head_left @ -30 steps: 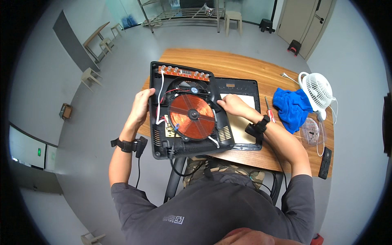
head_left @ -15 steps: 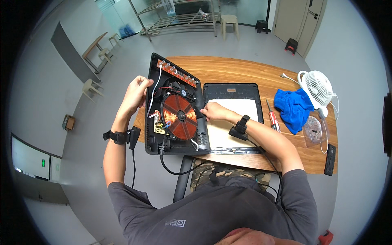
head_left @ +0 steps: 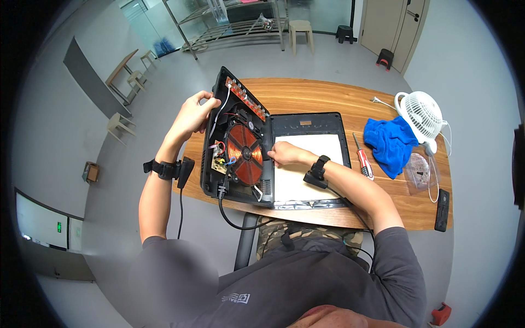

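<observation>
An opened induction cooker lies at the left end of a wooden table (head_left: 328, 101), split into two halves like a book. Its black base shell (head_left: 232, 145) is tipped up on edge, leaning toward the person's left, with the insides facing right: a round copper coil (head_left: 244, 154) in the middle, a red strip of circuit board (head_left: 247, 98) along the far edge, and a small green board with coloured wires (head_left: 219, 158) near the lower left of the coil. A black power cord (head_left: 232, 218) hangs from the shell's near edge and loops below the table. The left hand (head_left: 192, 113) is closed around the shell's raised outer rim, holding it tilted. The right hand (head_left: 281, 153) rests with curled fingers at the seam between the two halves, touching the edge of the shell beside the coil; whether it pinches anything cannot be told. Flat on the table to the right lies the top panel (head_left: 309, 158), black-framed with a white underside. Further right sit a red-handled screwdriver (head_left: 363, 158), a crumpled blue cloth (head_left: 391, 143), a small white fan (head_left: 422, 113), a clear plastic bag (head_left: 420, 172) and a dark phone-like slab (head_left: 442, 202) at the table's near right edge. Both wrists carry black bands with cabled units.
</observation>
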`<state>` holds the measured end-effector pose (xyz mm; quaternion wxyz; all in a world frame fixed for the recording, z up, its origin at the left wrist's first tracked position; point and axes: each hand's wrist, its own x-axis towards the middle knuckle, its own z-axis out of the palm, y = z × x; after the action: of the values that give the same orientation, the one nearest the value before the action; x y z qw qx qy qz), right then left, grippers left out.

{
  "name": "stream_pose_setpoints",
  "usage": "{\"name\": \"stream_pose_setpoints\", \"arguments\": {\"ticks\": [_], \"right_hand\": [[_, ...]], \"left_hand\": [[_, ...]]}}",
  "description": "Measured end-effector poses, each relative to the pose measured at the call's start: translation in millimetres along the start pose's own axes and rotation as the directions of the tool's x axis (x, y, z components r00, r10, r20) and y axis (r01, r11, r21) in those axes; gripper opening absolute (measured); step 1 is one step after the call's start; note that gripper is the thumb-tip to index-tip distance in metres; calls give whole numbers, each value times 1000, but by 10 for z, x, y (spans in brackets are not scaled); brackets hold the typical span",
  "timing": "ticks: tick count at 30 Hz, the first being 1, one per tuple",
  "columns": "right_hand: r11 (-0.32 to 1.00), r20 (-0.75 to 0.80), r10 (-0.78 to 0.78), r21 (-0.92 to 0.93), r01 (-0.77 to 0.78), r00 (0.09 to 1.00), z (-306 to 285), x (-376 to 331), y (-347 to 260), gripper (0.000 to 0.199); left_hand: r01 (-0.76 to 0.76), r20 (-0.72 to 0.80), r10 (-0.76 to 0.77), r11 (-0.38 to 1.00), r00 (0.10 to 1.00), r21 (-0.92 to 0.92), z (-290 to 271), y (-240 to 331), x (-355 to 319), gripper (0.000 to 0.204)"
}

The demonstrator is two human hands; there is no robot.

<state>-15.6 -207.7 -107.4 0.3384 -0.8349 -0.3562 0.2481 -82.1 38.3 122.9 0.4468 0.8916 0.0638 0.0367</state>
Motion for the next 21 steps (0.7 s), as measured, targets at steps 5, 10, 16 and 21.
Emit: {"name": "stream_pose_setpoints", "arguments": {"ticks": [5, 10, 16, 21], "right_hand": [[999, 11, 40, 4, -40, 999, 24, 21, -39, 54], [995, 3, 19, -99, -19, 1000, 36, 42, -46, 50], [980, -7, 2, -199, -3, 1000, 11, 41, -99, 49], [963, -59, -74, -262, 56, 996, 39, 46, 1, 46]], "left_hand": [[-15, 12, 15, 1000, 1000, 19, 32, 85, 22, 36], [2, 29, -4, 997, 1000, 82, 59, 234, -12, 36], [-13, 6, 12, 987, 1000, 160, 135, 392, -81, 35], [-16, 26, 11, 972, 1000, 234, 173, 562, -80, 41]]}}
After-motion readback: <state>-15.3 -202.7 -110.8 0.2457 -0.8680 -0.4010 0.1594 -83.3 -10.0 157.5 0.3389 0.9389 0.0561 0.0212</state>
